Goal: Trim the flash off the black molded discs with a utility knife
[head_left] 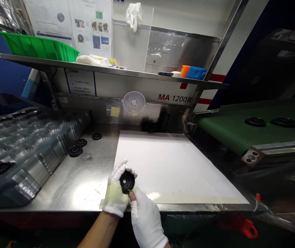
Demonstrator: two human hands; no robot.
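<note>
Gloved in white, my left hand [117, 193] is closed around a black round plastic part [127, 181], tilted so its disc side with small holes faces me. My right hand [145, 215], also in a white glove with a bare thumb tip showing, is closed at the part's lower edge. Whatever its fingers pinch there is too small to make out. Both hands are at the front edge of a white sheet [168, 165]. Similar black ringed parts, one [75, 151] by the trays and another [96, 136] farther back, lie on the metal table [67, 186].
Stacked clear plastic trays [41, 162] fill the left side. At the right, a green conveyor belt [230, 127] carries several black parts. A small round fan [134, 102] stands behind the sheet. Above is a shelf [137, 74] with a green bin [41, 48].
</note>
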